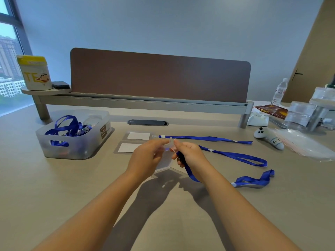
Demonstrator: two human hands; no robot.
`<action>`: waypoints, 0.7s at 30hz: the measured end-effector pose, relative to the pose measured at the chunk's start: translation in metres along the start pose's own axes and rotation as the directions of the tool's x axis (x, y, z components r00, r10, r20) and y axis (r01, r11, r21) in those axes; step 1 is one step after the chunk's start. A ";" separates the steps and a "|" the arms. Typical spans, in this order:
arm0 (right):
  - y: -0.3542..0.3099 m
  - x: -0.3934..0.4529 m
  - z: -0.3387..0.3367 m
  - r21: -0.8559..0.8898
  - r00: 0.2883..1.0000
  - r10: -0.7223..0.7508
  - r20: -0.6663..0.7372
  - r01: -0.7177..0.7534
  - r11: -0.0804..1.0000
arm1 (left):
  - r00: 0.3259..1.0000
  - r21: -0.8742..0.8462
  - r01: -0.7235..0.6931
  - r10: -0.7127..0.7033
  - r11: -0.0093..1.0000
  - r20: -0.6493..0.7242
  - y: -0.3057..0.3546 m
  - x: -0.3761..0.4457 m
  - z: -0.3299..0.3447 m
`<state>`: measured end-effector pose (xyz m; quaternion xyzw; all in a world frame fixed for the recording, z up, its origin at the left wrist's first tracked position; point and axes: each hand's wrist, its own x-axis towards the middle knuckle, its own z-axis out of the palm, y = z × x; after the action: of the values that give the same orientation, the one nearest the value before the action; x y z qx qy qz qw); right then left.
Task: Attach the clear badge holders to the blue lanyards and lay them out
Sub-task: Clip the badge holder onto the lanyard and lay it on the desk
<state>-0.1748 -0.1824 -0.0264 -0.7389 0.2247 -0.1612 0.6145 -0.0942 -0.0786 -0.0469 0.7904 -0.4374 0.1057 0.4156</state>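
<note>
In the head view, a clear badge holder (pixel 164 163) is pinched at its top edge by the left hand (pixel 146 158), above the near middle of the table (pixel 54 187). The right hand (pixel 188 153) is closed on a blue lanyard (pixel 253 180) near its clip. The holder looks light, thin and slippery, best held by the slotted edge; the lanyard is limp.

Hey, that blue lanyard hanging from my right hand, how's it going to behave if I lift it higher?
The lanyard looks floppy: it droops from the right hand and lies twisted on the table. It probably weighs little, being thin ribbon. Its tail would likely drag and swing, perhaps snagging the laid-out lanyard beside it.
</note>
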 end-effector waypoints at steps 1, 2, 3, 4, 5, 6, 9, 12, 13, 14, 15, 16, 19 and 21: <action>-0.002 0.001 0.000 0.007 0.999 0.038 -0.016 -0.038 0.999 | 0.999 0.065 -0.044 0.043 0.997 0.008 -0.001 0.000 0.000; -0.003 0.002 0.001 0.011 0.997 0.071 -0.027 -0.071 0.997 | 0.997 0.120 -0.081 0.079 0.989 0.019 -0.001 -0.001 -0.001; -0.004 0.002 0.001 0.011 0.995 0.096 -0.033 -0.096 0.995 | 0.994 0.158 -0.111 0.108 0.981 0.029 -0.001 -0.002 -0.002; -0.005 0.003 0.001 0.007 0.993 0.115 -0.036 -0.114 0.993 | 0.989 0.181 -0.147 0.144 0.972 0.031 0.000 -0.003 -0.003; -0.006 0.003 0.001 0.003 0.991 0.128 -0.037 -0.128 0.992 | 0.982 0.191 -0.188 0.186 0.963 0.033 -0.001 -0.004 -0.003; -0.005 0.003 0.001 0.002 0.990 0.137 -0.034 -0.137 0.991 | 0.976 0.194 -0.218 0.214 0.957 0.040 -0.002 -0.004 -0.004; -0.004 0.001 0.001 0.032 0.992 0.125 -0.009 -0.125 0.992 | 0.981 0.173 -0.194 0.188 0.966 0.048 -0.002 -0.004 -0.005; -0.002 0.000 0.000 0.035 0.996 0.084 0.011 -0.084 0.996 | 0.994 0.096 -0.066 0.057 0.993 0.095 -0.004 -0.003 -0.005; -0.002 0.000 0.000 0.012 0.997 0.069 0.019 -0.069 0.998 | 0.994 0.062 -0.028 0.021 0.998 0.109 -0.004 -0.002 -0.005; -0.002 0.000 0.000 -0.019 0.998 0.053 0.028 -0.052 0.998 | 0.992 0.028 0.007 -0.010 1.000 0.124 -0.003 -0.001 -0.006; -0.002 0.000 0.000 -0.048 0.999 0.034 0.037 -0.032 0.998 | 0.989 -0.003 0.040 -0.039 0.999 0.143 -0.002 0.000 -0.006; -0.001 0.000 0.000 -0.071 0.999 0.017 0.043 -0.013 0.997 | 0.985 -0.031 0.068 -0.062 0.997 0.161 -0.001 0.001 -0.006; 0.001 0.001 0.000 -0.129 0.999 -0.018 0.045 0.024 0.991 | 0.978 -0.110 0.134 -0.113 0.985 0.174 0.002 0.003 -0.005; 0.003 0.002 0.000 -0.168 0.998 -0.042 0.045 0.049 0.985 | 0.978 -0.165 0.160 -0.135 0.973 0.158 0.002 0.004 -0.005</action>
<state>-0.1738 -0.1835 -0.0294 -0.7964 0.2077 -0.1401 0.5505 -0.0925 -0.0778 -0.0406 0.7864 -0.4141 -0.0226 0.4577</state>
